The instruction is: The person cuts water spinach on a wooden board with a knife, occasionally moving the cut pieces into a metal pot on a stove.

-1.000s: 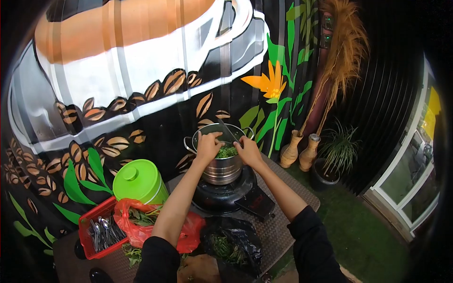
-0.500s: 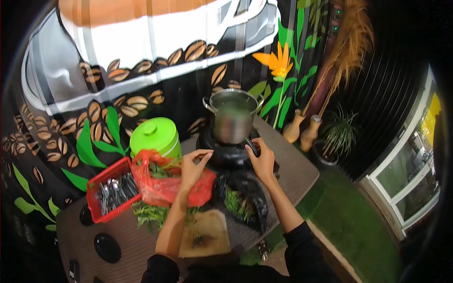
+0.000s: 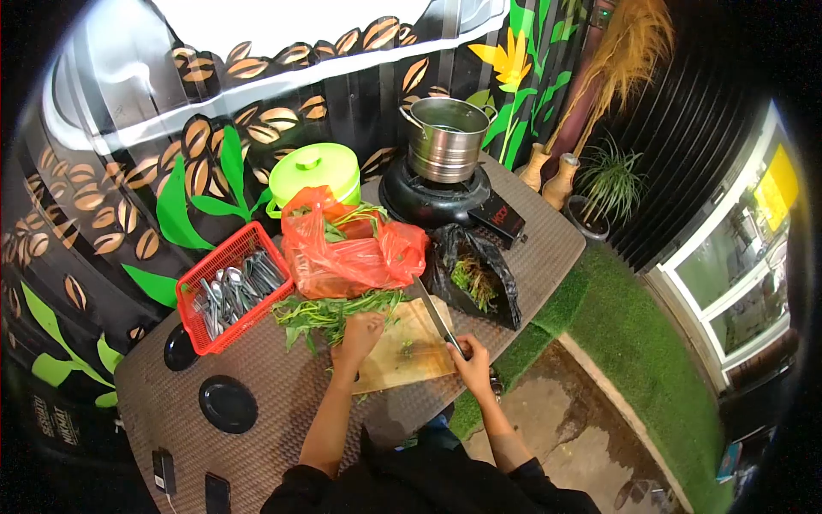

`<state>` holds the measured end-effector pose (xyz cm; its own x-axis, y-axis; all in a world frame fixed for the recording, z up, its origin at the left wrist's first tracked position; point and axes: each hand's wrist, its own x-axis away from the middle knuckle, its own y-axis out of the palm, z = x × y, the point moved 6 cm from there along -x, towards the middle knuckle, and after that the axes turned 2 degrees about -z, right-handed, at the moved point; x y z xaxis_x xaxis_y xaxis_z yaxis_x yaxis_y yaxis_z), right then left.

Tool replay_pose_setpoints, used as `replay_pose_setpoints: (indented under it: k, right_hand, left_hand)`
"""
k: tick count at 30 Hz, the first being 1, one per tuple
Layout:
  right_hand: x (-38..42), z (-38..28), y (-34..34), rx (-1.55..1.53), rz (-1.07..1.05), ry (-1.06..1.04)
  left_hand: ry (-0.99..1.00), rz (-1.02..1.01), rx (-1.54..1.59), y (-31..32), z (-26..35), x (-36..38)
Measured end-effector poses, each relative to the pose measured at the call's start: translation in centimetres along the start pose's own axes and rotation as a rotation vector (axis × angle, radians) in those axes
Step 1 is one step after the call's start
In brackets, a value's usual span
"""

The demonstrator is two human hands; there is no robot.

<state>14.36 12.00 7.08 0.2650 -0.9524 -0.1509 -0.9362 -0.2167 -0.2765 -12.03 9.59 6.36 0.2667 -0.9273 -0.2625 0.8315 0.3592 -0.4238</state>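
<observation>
Since the hands left the pot (image 3: 445, 150), upper centre, the right hand (image 3: 473, 363) grips the knife (image 3: 436, 317) over the board (image 3: 402, 355); the left hand (image 3: 360, 337) curls, its hold unclear.

The only view looks from the person's head, forward and steeply down over their own forearms, taking in the whole tabletop (image 3: 291, 385) at middling range, with the painted wall (image 3: 342, 86) beyond

Looks like a café's cooking corner; coffee beans painted on the wall (image 3: 360, 81); a pot (image 3: 447, 141) on a stove (image 3: 435, 195); cutlery (image 3: 235, 295) in a basket (image 3: 183, 295); turf (image 3: 616, 377) beside the table (image 3: 300, 403).
</observation>
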Motion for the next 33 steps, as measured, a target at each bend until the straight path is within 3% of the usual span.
replay_pose_setpoints:
  k: [2, 5, 10, 12, 13, 15, 18, 20, 26, 28, 33]
  right_hand:
    - [2.4, 0.3, 0.7, 0.062, 0.039, -0.056]
    - [5.6, 0.6, 1.7, -0.057, 0.045, 0.092]
    - [8.7, -0.1, 2.1, 0.071, 0.133, 0.034]
    - [9.7, 0.0, 2.3, 0.1, 0.097, 0.126]
    - [9.8, 0.5, 2.4, 0.147, 0.057, 0.129]
    - [9.8, 0.4, 2.7, 0.254, 0.005, 0.079]
    - [9.4, 0.4, 3.2, 0.384, -0.075, 0.053]
    - [8.9, 0.6, 3.7, 0.462, -0.177, 0.053]
    - [6.4, 1.0, 2.7, 0.534, -0.076, 0.1]
    - [6.5, 0.8, 2.7, 0.494, -0.057, 0.075]
    - [8.2, 0.3, 4.1, 0.36, -0.266, -0.011]
  left_hand:
    - [-0.148, -0.037, -0.154, 0.6, -1.8, 0.8]
    - [-0.06, -0.001, -0.233, 1.2, -1.2, 1.2]
    - [0.006, 0.068, -0.148, 1.6, -2.4, 1.0]
    - [-0.139, 0.092, 0.049, 1.0, -2.8, 1.2]
    - [-0.136, 0.09, 0.05, 0.7, -2.4, 1.1]
    - [-0.311, 0.138, 0.205, 0.0, -3.2, 1.3]
    - [-0.188, 0.206, 0.386, -1.7, -2.0, 1.1]
    - [-0.213, 0.231, 0.438, -2.6, -0.9, 1.3]
    - [-0.2, 0.372, 0.512, -4.9, 1.4, 2.2]
    - [-0.183, 0.448, 0.487, -5.5, 1.7, 2.8]
    - [-0.104, 0.559, 0.502, -6.7, 2.0, 3.4]
